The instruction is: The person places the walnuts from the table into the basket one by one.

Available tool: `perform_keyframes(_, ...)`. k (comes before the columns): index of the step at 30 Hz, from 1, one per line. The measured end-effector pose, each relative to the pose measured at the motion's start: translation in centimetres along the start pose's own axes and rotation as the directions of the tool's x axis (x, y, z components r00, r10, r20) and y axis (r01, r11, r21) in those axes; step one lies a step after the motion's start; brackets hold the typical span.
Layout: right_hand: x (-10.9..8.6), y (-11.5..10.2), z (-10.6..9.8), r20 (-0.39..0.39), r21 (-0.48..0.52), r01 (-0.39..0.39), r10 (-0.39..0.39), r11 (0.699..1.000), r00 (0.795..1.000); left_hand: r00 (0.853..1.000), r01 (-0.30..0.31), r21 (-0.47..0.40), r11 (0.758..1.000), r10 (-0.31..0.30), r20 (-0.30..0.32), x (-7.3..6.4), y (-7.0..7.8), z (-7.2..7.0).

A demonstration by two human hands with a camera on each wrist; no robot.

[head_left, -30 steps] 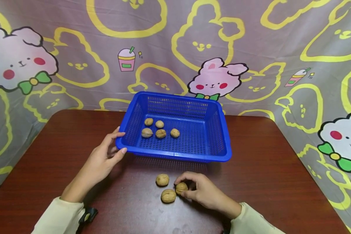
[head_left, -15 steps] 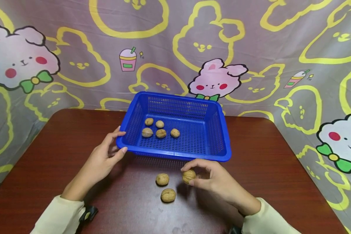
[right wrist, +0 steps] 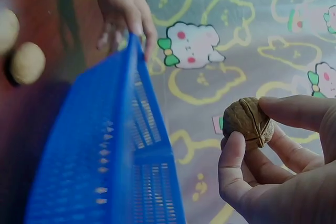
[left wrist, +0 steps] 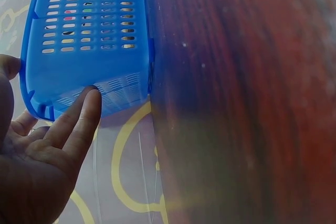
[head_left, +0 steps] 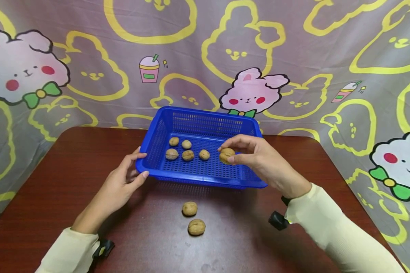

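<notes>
A blue plastic basket (head_left: 205, 181) stands on the table with several walnuts (head_left: 188, 155) spread over the left part of its floor. My left hand (head_left: 117, 185) holds its near left corner, thumb and index finger on the rim; in the left wrist view other fingers (left wrist: 79, 124) extend along the outer wall. Above the basket's right part, my right hand (head_left: 256, 159) pinches a walnut (head_left: 227, 155) between thumb and fingers. The right wrist view shows this walnut (right wrist: 247, 121) clear of the basket wall. Two walnuts, one (head_left: 190, 209) behind the other (head_left: 196, 227), lie on the table before the basket.
The brown wooden table (head_left: 150, 235) has rounded far corners. Behind and beside it hangs a grey curtain (head_left: 177, 91) with cartoon rabbits and yellow outlines. The basket's far side stands close to the curtain.
My right hand has picked up a walnut from beside the other two and carried it up and forward over the basket. The left hand and basket have stayed in place.
</notes>
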State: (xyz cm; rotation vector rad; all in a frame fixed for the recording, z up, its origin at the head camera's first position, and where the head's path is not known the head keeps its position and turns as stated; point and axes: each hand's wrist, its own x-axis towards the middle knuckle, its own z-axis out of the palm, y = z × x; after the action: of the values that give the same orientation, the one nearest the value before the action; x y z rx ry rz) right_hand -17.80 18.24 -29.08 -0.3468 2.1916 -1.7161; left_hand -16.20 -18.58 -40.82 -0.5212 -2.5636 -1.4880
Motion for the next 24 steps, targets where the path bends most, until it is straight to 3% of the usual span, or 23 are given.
perform_keyframes(7,5.0,-1.1,-1.0,0.015,0.118,0.003,-0.005,0.993,1.0,1.0,-0.006,-0.012,1.0,0.006,-0.004,0.0,-0.1,0.1)
perform_keyframes(14,10.4,-0.2,-1.2,-0.003,0.247,-0.09,0.094,0.965,0.996,1.0,0.003,-0.012,1.0,-0.003,-0.001,0.1,-0.2,0.2)
perform_keyframes(24,15.6,2.6,-1.7,-0.061,0.21,-0.22,0.237,0.953,0.97,1.0,0.005,-0.018,1.0,-0.005,-0.006,0.1,-0.2,0.2)
